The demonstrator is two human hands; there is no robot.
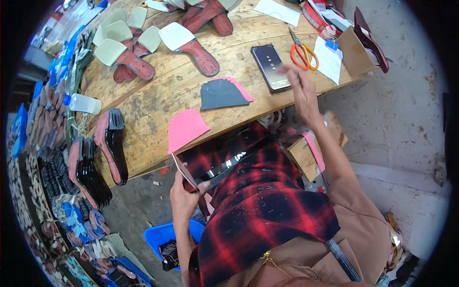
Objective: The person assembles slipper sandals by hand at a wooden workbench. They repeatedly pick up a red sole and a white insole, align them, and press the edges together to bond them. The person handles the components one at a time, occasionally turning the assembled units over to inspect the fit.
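Observation:
My left hand, in front of the table edge, grips a thin sandal sole seen nearly edge-on. It is pale along one side and reddish on the other. Over the table's right part is my right hand, next to the phone with its lit screen; its fingertips are blurred by motion. A pink curved shoe piece lies at the near edge, above my left hand. Beyond it is a dark grey curved piece with a pink one partly under it.
Red soles with white front pieces lie across the wooden table. Stacked soles and a plastic bottle line the left edge. Orange-handled scissors lie right of the phone. A wooden block and blue bin sit lower.

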